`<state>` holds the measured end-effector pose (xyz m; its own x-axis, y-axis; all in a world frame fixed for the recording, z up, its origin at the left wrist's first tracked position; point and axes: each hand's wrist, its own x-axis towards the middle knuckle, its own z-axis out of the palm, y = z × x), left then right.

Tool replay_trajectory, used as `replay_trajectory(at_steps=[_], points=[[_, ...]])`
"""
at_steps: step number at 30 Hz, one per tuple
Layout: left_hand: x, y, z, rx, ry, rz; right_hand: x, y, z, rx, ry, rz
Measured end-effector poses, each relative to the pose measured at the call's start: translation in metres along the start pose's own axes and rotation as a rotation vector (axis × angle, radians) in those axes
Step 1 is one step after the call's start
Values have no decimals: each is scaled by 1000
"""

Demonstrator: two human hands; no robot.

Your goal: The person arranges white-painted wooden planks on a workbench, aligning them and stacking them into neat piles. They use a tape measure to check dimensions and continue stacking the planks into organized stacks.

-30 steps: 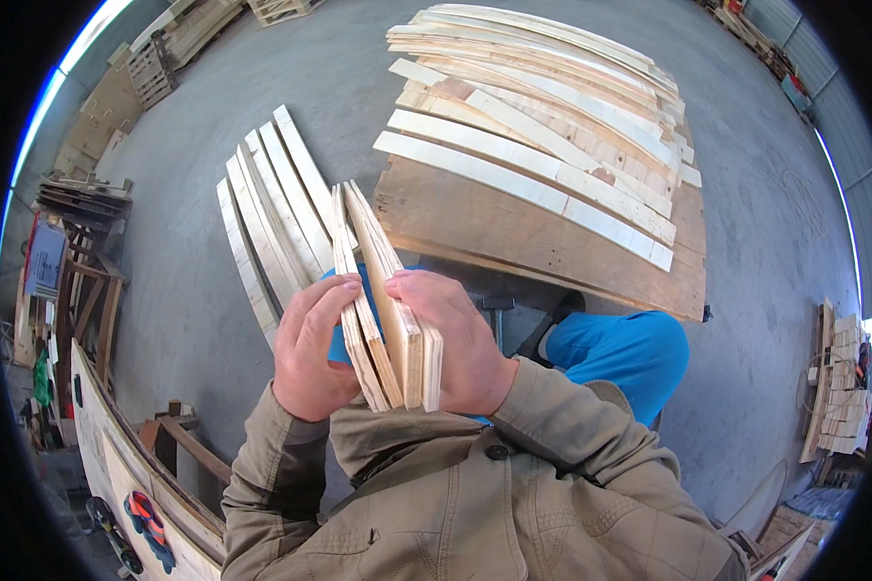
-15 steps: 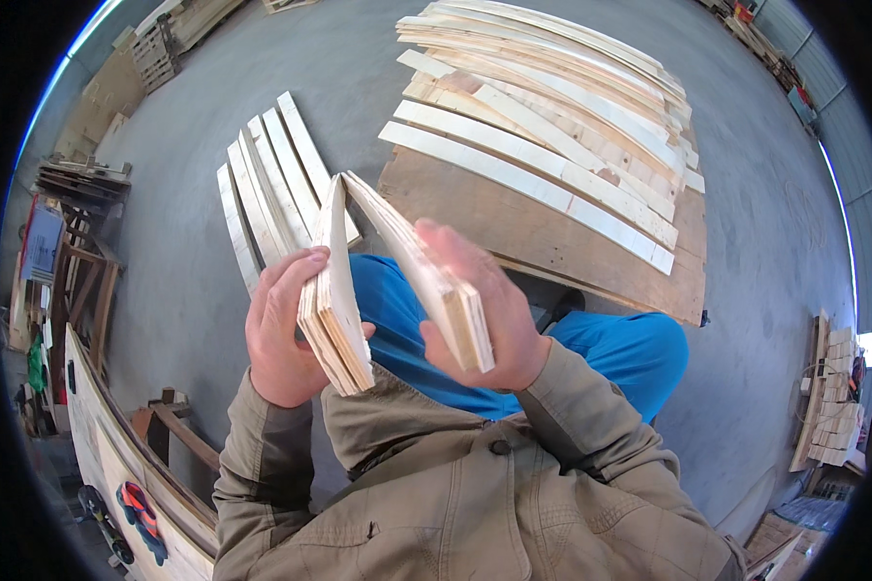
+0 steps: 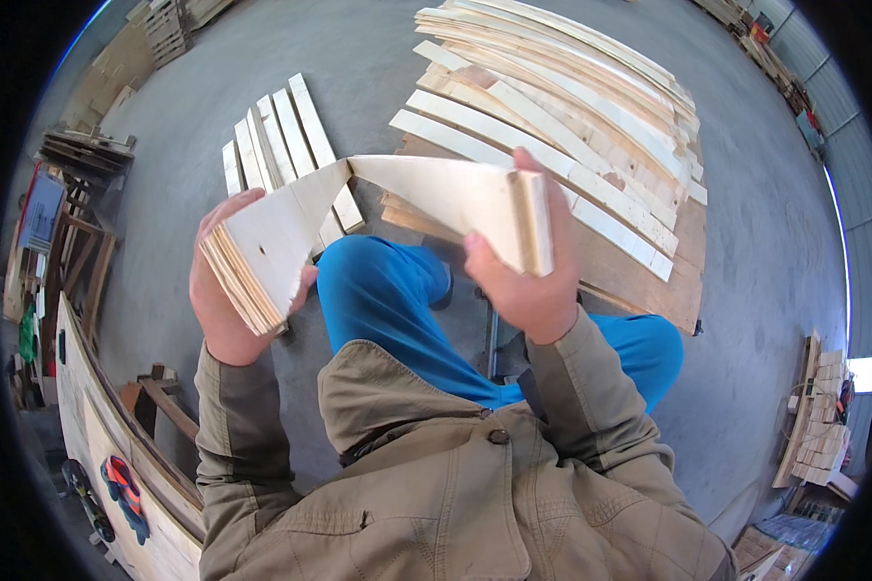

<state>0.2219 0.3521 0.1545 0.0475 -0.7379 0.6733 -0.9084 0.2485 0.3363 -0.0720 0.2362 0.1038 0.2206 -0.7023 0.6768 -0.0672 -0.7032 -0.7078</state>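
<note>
A bundle of thin wooden slats (image 3: pixel 276 228) is gripped by my left hand (image 3: pixel 218 310), its layered end grain facing me. My right hand (image 3: pixel 538 295) is wrapped round a second bundle of slats (image 3: pixel 446 194), thumb on the broad pale face and fingers behind. Held above my knees, the two bundles spread apart toward me, while their far ends come together in front of me. How many slats are in each bundle is hard to make out.
A low brown plywood table (image 3: pixel 664 290) ahead right carries many long pale wooden strips (image 3: pixel 543 126). More strips (image 3: pixel 300 126) lie at the far left. A board (image 3: pixel 97 416) with orange-and-blue gloves (image 3: pixel 124 494) is at the near left, and stacked wood pieces (image 3: pixel 824 416) stand far right.
Both hands have moved apart, the left one leftward and the right one rightward. The two bundles have swung wide open and tilted, so their broad inner faces now show.
</note>
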Motion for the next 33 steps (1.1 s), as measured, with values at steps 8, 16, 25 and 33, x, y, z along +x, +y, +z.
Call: replay_trajectory(at_steps=[8, 16, 25, 33], points=[[2, -26, -30, -282, 138, -222, 26, 42, -37, 84, 390, 331], [-2, -48, -48, -236, 149, -245, 34, 66, -51, 222, 418, 319], [-25, -64, -62, -258, 182, -263, 42, 77, -64, 407, 478, 425], [-55, -88, -72, -304, 247, -298, 53, 86, -71, 435, 590, 527]])
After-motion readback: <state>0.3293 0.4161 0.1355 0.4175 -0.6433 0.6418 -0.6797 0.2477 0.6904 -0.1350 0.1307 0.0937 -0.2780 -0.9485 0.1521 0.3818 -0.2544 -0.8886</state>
